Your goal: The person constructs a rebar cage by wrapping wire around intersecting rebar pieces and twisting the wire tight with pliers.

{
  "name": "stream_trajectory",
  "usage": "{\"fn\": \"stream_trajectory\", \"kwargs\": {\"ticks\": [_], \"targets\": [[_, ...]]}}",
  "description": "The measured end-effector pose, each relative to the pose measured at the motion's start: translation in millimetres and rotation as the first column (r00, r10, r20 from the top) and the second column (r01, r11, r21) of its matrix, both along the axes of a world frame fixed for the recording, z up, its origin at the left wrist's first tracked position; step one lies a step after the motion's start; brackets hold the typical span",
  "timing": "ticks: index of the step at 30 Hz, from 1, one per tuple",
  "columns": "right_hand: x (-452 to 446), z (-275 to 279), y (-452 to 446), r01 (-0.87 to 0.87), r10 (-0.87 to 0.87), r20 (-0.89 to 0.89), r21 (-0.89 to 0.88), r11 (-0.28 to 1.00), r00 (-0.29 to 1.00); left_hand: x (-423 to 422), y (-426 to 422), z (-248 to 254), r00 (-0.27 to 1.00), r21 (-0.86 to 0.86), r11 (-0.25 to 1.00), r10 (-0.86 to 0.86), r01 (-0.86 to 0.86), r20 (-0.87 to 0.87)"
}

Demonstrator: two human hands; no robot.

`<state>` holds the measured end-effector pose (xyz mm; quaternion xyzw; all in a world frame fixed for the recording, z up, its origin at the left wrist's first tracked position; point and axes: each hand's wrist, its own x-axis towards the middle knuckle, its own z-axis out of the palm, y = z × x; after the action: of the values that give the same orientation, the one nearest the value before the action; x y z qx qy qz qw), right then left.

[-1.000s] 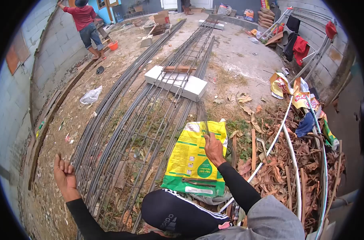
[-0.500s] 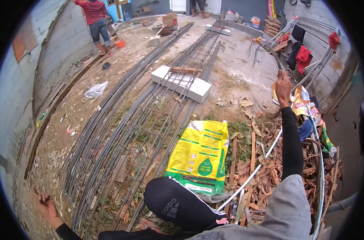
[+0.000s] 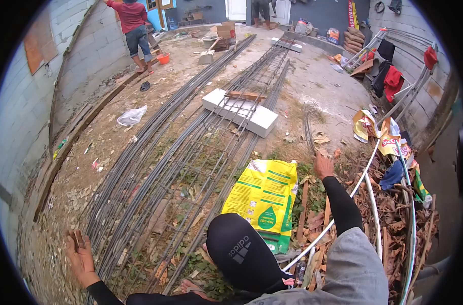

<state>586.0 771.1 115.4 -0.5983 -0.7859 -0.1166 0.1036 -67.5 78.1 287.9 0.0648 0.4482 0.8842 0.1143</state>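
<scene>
My right hand [image 3: 323, 165] is closed round one end of a bundle of thin steel wires [image 3: 308, 129], which reaches away from me just above or on the ground. My left hand [image 3: 80, 259] is held out at the lower left with its fingers spread, holding nothing, beside the long steel bars [image 3: 140, 147]. Between my arms, a yellow and green mortar bag [image 3: 264, 193] lies flat beyond my knee. Left of it runs a rebar cage [image 3: 211, 157], resting on a white block [image 3: 264, 122] with a wooden piece [image 3: 245, 95] on it.
White pipes [image 3: 338, 216] and dry leaves [image 3: 366, 203] lie on my right, with crumpled sacks [image 3: 389, 134] beyond. A person in a red shirt [image 3: 132, 16] stands by the left wall near an orange bucket [image 3: 163, 58]. Another person's legs [image 3: 261, 12] show at the back.
My right hand has come down and left, bringing the wire bundle nearer to me. My left hand has moved right and its fingers have spread. The view has shifted slightly.
</scene>
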Motion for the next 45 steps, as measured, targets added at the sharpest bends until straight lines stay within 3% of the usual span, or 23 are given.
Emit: {"fn": "stream_trajectory", "kwargs": {"ticks": [1,3,4,5,6,8,9,10,12,14,16,17,20,22,24,27,33,36,40,43,45], "targets": [[-15,-21,-15,0.047,-0.045,0.088,-0.027,0.999,0.995,9,7,7,1.0,-0.026,1.0,0.005,-0.005,0.017],[-70,-34,-34,-0.061,0.052,-0.078,-0.115,0.991,0.996,6,14,3,0.998,0.028,0.998,-0.052,0.053,-0.021],[-109,-10,-59,-0.241,0.233,-0.107,-0.071,0.968,0.967,6,18,3,0.996,0.048,0.995,-0.085,0.087,-0.04],[-149,25,-84,-0.444,0.409,-0.226,-0.134,0.886,0.884,8,26,8,0.993,0.061,0.993,-0.094,0.098,-0.074],[-191,35,-97,-0.642,0.581,-0.36,-0.067,0.764,0.729,14,41,17,0.989,0.073,0.991,-0.103,0.111,-0.105],[-270,99,-154,-0.874,0.697,-0.53,-0.249,0.416,0.483,33,70,34,0.979,0.129,0.981,-0.125,0.146,-0.163],[-302,126,-184,-0.897,0.691,-0.582,-0.367,0.247,0.429,49,86,45,0.972,0.172,0.97,-0.136,0.17,-0.193],[-325,161,-220,-0.942,0.598,-0.759,-0.334,-0.015,0.259,64,99,54,0.964,0.213,0.958,-0.145,0.193,-0.224],[-374,199,-274,-0.82,0.535,-0.806,-0.473,-0.322,0.254,90,115,63,0.948,0.296,0.916,-0.202,0.271,-0.245],[-407,234,-323,-0.724,0.485,-0.811,-0.545,-0.424,0.327,121,128,72,0.935,0.355,0.874,-0.254,0.332,-0.248],[-442,224,-354,-0.8,0.15,-0.929,-0.367,-0.474,0.337,129,127,53,0.927,0.347,0.868,-0.279,0.355,-0.25],[-459,218,-366,-0.835,-0.027,-0.945,-0.276,-0.475,0.327,131,126,39,0.924,0.344,0.865,-0.29,0.365,-0.25],[-522,184,-379,-0.942,-0.379,-0.886,-0.157,-0.297,0.267,141,128,-6,0.967,0.308,0.917,-0.237,0.255,-0.095],[-521,183,-363,-0.944,-0.501,-0.804,-0.23,-0.236,0.321,145,123,-38,0.949,0.376,0.884,-0.313,0.279,0.03],[-534,167,-343,-0.96,-0.505,-0.817,-0.227,-0.164,0.279,152,120,-42,0.91,0.438,0.844,-0.396,0.309,0.121],[-533,167,-319,-0.962,-0.596,-0.757,-0.242,-0.128,0.27,154,115,-36,0.885,0.458,0.856,-0.386,0.239,0.26],[-517,186,-290,-0.953,-0.721,-0.688,-0.264,0.148,0.079,130,95,-68,0.918,0.334,0.941,-0.092,-0.046,0.385],[-507,183,-263,-0.946,-0.689,-0.722,-0.26,0.193,0.058,111,77,-82,0.916,0.375,0.919,-0.041,-0.122,0.398],[-492,181,-263,-0.909,-0.524,-0.822,-0.37,0.194,0.222,86,46,-71,0.89,0.347,0.872,0.186,-0.344,0.416],[-486,171,-260,-0.915,-0.3,-0.912,-0.349,0.203,0.281,67,1,-76,0.871,0.252,0.859,0.353,-0.446,0.342],[-487,157,-251,-0.914,0.004,-0.98,-0.186,0.361,0.201,68,-4,-75,0.865,0.191,0.861,0.41,-0.472,0.29]]}}
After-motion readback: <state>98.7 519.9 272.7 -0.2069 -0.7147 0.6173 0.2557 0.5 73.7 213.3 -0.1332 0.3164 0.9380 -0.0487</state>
